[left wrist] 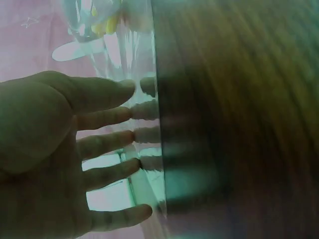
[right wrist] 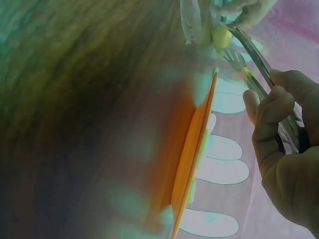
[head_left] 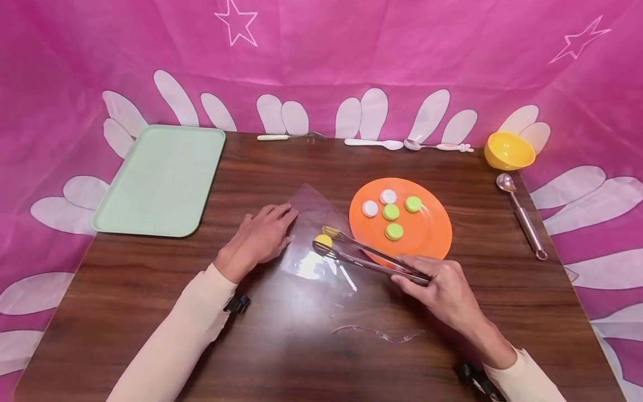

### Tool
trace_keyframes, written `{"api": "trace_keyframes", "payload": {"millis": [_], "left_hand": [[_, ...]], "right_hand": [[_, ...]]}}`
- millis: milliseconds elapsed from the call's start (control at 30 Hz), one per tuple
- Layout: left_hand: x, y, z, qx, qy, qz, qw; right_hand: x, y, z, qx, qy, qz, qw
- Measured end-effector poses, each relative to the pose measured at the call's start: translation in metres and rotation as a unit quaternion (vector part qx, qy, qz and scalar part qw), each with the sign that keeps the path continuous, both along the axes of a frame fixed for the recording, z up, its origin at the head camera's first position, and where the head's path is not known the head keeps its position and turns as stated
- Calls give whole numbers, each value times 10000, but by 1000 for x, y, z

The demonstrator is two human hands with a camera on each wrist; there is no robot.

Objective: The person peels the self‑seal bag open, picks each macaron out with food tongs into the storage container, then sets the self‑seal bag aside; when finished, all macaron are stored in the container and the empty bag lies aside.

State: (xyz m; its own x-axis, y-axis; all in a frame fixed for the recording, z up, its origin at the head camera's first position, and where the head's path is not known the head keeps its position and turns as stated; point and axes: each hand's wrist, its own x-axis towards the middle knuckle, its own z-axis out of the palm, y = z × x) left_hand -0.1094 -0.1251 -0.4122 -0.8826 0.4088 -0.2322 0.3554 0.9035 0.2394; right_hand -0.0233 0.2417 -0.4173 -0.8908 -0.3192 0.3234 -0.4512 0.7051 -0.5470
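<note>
My right hand (head_left: pixel 444 287) grips a pair of metal tongs (head_left: pixel 374 265), their tips on either side of a yellow macaron-like disc (head_left: pixel 323 240). The disc is over a clear plastic sheet or bag (head_left: pixel 306 206) on the table; I cannot tell whether it is inside. At the plastic's left edge rests my left hand (head_left: pixel 263 234), palm down. In the left wrist view its fingers (left wrist: pixel 107 144) are extended toward the plastic and hold nothing. An orange plate (head_left: pixel 427 234) beside the tongs carries white discs (head_left: pixel 370 209) and green discs (head_left: pixel 394 231).
A pale green tray (head_left: pixel 166 178) lies at the left. Along the back are a fork (head_left: pixel 273 137), a white spoon (head_left: pixel 374 143) and another spoon (head_left: pixel 427 146). A yellow bowl (head_left: pixel 509 152) and a metal scoop (head_left: pixel 524 223) are at the right. A thin clear strip (head_left: pixel 377 333) lies in front.
</note>
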Motion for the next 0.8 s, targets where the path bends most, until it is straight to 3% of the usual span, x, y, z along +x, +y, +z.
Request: {"api": "trace_keyframes", "payload": {"millis": [300, 500, 633, 800], "left_hand": [[1, 0, 2, -267, 79, 426, 9987], [-3, -8, 2, -383, 76, 654, 9971], [-4, -19, 3, -433, -71, 749, 9962], [-3, -34, 8, -598, -302, 1087, 9918]], "right_hand": [[0, -1, -3, 44, 111, 124, 9999], [6, 4, -2, -161, 42, -24, 9999], [17, 21, 1, -368, 13, -436, 9984], [26, 51, 6, -584, 61, -1286, 9900]]}}
